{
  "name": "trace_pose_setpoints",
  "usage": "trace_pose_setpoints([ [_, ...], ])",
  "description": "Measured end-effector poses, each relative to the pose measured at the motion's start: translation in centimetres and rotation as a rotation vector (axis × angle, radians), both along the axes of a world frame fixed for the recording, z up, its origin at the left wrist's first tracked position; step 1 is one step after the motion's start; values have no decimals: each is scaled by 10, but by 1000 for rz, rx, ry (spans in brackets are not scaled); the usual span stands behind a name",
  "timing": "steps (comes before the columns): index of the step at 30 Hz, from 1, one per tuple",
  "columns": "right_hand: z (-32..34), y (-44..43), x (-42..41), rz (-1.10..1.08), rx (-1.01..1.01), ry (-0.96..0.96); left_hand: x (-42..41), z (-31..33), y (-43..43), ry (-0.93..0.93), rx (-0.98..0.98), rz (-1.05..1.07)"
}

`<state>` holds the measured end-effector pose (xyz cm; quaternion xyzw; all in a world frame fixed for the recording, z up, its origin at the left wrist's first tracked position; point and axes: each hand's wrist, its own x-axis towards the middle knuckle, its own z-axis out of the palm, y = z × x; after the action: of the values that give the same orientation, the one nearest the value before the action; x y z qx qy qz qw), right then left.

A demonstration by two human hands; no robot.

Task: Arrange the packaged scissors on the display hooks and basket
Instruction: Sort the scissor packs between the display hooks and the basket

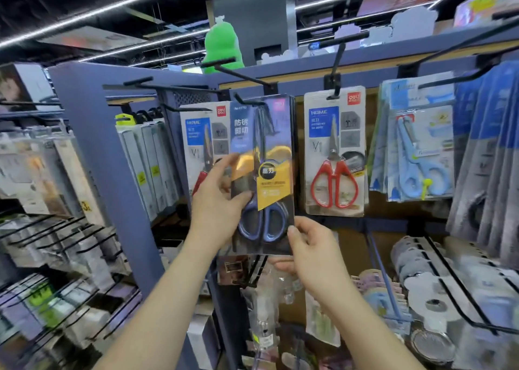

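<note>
Pinching the scissors pack [262,174], left hand [216,201] takes its left edge, right hand [309,249] its bottom corner.

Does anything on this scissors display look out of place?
Possibly: the dark pack with blue-handled scissors is at a hook whose pack behind is white with red handles, like the neighbouring pack. It looks mismatched.

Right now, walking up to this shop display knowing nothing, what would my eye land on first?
The dark pack of blue-handled scissors held up in the middle, its top at a black hook, draws the eye first. Just right of it hangs a pack of red-handled scissors, and a bright green toy sits on the top shelf above left.
</note>
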<state>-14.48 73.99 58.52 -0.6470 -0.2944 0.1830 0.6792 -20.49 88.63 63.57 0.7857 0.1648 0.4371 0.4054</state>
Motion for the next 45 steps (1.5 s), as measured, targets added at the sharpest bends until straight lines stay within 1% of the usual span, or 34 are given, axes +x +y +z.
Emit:
trace_pose_setpoints([
  [4,-9,-2,15,-44,-250,-251,16,-11,5,-1,62,106],
  [7,-11,-16,20,-93,-337,-351,26,-16,6,12,124,182],
  [10,-11,-37,19,-116,-287,-304,34,-21,4,47,208,232],
  [13,-8,-66,13,-78,-244,-226,33,-26,0,49,305,270],
  [15,-8,-88,8,-79,-238,-194,28,-31,-4,22,375,305],
  [18,-10,-123,1,-142,-266,-167,17,-39,-17,-57,497,385],
  [19,-11,-134,-3,-168,-286,-168,13,-42,-23,-93,521,371],
  [20,-14,-145,-6,-201,-310,-169,10,-45,-30,-123,525,315],
  [23,-24,-180,-18,-320,-410,-194,2,-58,-59,-150,455,30],
  [26,-37,-220,-32,-390,-595,-247,-1,-77,-97,-106,392,-222],
  [28,-50,-250,-41,-423,-737,-268,-2,-92,-126,-71,400,-367],
  [31,-76,-301,-59,-488,-907,-235,0,-115,-174,-24,415,-564],
  [34,-108,-362,-80,-578,-988,-145,4,-141,-229,41,457,-728],
  [36,-129,-405,-99,-640,-1056,-96,7,-159,-269,112,446,-851],
  [39,-164,-471,-133,-749,-1110,-33,10,-191,-335,228,503,-1006],
  [41,-188,-514,-158,-823,-1143,65,13,-216,-383,316,544,-1095],
  [45,-241,-598,-204,-957,-1129,347,13,-277,-484,515,630,-1239],
])
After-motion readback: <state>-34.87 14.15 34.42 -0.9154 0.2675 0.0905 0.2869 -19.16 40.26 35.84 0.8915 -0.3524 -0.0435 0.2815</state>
